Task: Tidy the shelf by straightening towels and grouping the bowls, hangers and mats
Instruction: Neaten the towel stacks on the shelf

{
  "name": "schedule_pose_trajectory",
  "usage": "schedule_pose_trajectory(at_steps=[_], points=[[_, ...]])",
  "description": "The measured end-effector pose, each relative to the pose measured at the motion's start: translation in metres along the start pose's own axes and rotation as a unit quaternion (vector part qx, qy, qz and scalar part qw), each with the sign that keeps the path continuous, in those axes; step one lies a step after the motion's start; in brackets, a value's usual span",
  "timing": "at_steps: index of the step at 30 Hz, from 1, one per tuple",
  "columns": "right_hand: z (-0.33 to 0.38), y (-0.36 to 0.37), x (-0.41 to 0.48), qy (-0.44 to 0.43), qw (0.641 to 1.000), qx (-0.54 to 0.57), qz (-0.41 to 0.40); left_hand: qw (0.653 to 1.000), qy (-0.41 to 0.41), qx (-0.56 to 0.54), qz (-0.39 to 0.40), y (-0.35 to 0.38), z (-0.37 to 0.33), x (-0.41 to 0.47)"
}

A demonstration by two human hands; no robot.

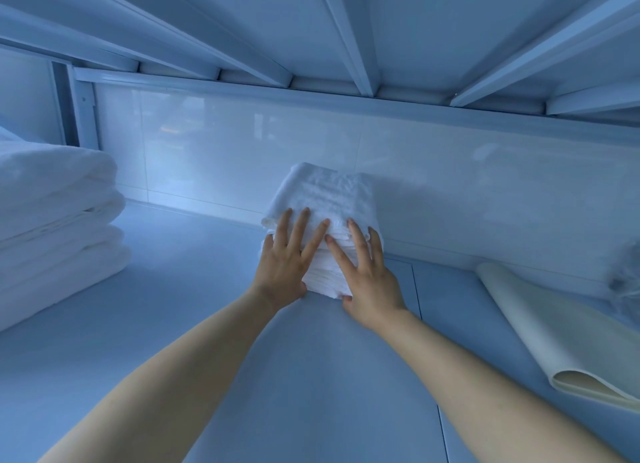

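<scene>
My left hand (287, 260) and right hand (369, 279), fingers straight and spread wide, press against the folded towel stack (325, 192) on the shelf (166, 289).

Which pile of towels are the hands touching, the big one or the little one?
The small towel stack in the middle. The left hand and right hand both press on it; the big towel pile on the left is untouched.

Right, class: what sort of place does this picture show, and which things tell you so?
Probably a linen storage shelf in a metal rack. The left hand and right hand press a small towel stack; a bigger folded pile lies at left, a folded mat at right, metal braces overhead.
</scene>
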State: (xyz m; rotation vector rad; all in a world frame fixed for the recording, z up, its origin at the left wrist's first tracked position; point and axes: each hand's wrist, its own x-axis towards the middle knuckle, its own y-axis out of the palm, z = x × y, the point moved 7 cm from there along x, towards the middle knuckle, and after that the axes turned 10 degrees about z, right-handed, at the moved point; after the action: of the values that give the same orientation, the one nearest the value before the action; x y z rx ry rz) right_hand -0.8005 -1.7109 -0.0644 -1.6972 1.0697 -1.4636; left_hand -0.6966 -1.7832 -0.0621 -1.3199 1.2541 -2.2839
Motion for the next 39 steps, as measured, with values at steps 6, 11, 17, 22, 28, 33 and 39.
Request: schedule_pose_trajectory(at_steps=[6, 11, 17, 22, 28, 33, 39], points=[[-0.012, -0.008, 0.006, -0.021, 0.999, 0.035, -0.002, 0.999, 0.027, -0.025, -0.003, -0.002, 0.002, 0.0], [-0.018, -0.013, 0.011, -0.004, 0.999, 0.046, 0.02, 0.999, -0.006, 0.007, 0.044, -0.002, -0.004, 0.006], [-0.022, -0.011, 0.004, 0.02, 0.998, 0.052, 0.021, 0.998, -0.034, 0.024, 0.05, -0.006, -0.014, 0.011], [-0.021, -0.011, 0.0, 0.03, 0.998, 0.061, 0.01, 1.0, -0.001, 0.018, 0.004, -0.01, -0.012, 0.01], [-0.019, -0.014, -0.007, 0.042, 0.996, 0.081, -0.004, 0.999, 0.035, 0.025, -0.028, -0.023, -0.008, 0.004], [-0.011, -0.022, -0.013, 0.027, 0.996, 0.09, -0.002, 1.0, 0.023, 0.008, 0.0, -0.025, -0.002, -0.009], [-0.001, -0.027, -0.009, 0.041, 0.996, 0.077, 0.002, 0.999, 0.024, 0.004, 0.025, -0.026, 0.018, -0.036]])
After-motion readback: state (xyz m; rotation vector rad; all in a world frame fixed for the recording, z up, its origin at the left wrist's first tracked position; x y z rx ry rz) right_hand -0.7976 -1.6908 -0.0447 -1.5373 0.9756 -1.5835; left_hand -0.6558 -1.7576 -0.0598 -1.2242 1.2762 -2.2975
